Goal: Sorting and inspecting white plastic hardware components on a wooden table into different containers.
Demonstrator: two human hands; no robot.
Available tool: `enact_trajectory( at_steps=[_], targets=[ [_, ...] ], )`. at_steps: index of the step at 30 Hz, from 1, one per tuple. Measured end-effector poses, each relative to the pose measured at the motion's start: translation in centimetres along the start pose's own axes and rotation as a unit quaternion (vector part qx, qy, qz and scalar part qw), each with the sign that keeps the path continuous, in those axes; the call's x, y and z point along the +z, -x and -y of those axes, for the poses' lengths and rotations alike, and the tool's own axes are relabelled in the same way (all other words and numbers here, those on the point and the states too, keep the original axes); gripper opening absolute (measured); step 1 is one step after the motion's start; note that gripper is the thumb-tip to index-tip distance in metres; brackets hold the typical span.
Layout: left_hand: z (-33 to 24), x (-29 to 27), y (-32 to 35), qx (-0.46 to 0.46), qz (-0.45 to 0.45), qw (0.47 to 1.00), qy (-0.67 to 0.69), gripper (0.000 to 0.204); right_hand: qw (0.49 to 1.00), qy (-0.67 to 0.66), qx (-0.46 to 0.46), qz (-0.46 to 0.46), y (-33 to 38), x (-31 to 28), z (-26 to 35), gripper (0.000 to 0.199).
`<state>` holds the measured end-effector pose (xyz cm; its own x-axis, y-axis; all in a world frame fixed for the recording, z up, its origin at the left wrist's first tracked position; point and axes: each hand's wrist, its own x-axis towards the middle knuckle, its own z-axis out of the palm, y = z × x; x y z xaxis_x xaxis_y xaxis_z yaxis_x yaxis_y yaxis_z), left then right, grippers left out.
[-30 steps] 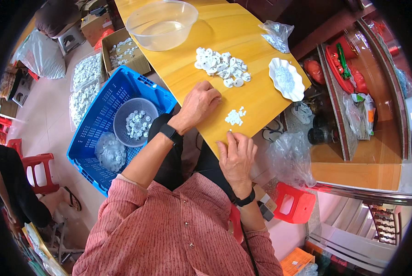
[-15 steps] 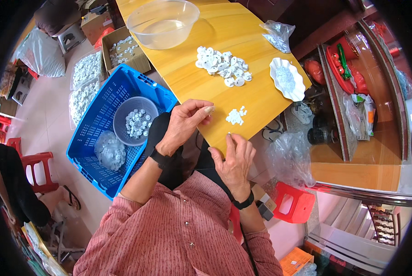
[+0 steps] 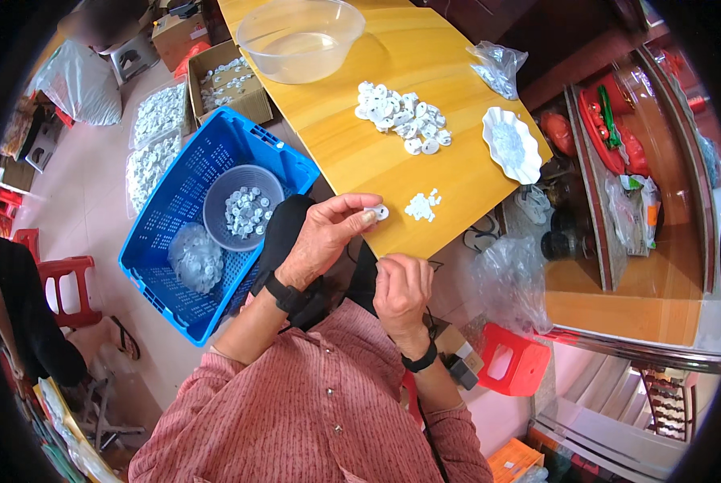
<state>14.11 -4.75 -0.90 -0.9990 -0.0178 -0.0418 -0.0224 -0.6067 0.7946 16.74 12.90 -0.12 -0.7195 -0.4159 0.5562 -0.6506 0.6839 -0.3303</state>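
Clock dirs. taken from L hand. Vs. 0.5 s ago: L hand [image 3: 332, 233] now shows a white disc [image 3: 380, 212] at its fingertips; R hand [image 3: 404, 294] is drawn back toward the body, its index finger curled instead of extended. View is shifted slightly; table layout otherwise matches.

L hand: thumb & index closed in a pinch on the disc, at 2 o'clock, over near L edge of table [image 3: 320, 121]. Digits cover part of disc. R hand: at 4 o'clock, beside near table corner, fingers curled, thumb near index; cannot tell if a small pc. is held or if table is touched.

Surroundings: small white pcs. [image 3: 422, 206] in a loose cluster between 2 and 3 o'clock, near disc. Disc pile [image 3: 404, 117] at 1 o'clock. White scalloped dish [image 3: 529, 173] w/ pale contents at 2 o'clock, near R table edge; clear bag [image 3: 497, 68] beyond it. Clear bowl [image 3: 296, 68] at 12 o'clock. Blue crate [image 3: 215, 145] on floor at 9 o'clock, w/ grey basin [image 3: 213, 217] of white parts & a filled bag [image 3: 195, 262]; dark-clad knee [image 3: 292, 217] stands betw. crate and L hand. Red stool [image 3: 517, 362] at 4 o'clock, past R hand.
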Motion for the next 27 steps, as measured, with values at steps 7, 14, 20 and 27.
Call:
enact_trajectory(
  at_steps=[7,14,20,27],
  targets=[
    [0.5,0.2,0.8,-0.005,0.019,1.000,-0.005,0.038,0.967,-0.209,0.128,-0.067,-2.5,-1.7,0.7,0.009],
    [1.0,0.7,1.1,0.000,0.055,0.998,0.019,0.039,0.961,-0.228,0.131,-0.088,-4.2,-1.6,0.6,0.008],
    [1.1,0.5,1.2,-0.001,0.053,0.998,0.029,0.038,0.974,-0.177,0.125,-0.062,-3.8,-1.2,0.3,0.009],
    [1.2,0.8,1.3,0.003,0.052,0.998,0.041,0.038,0.975,-0.173,0.129,-0.058,-3.8,-1.2,0.1,0.009]
  ],
)
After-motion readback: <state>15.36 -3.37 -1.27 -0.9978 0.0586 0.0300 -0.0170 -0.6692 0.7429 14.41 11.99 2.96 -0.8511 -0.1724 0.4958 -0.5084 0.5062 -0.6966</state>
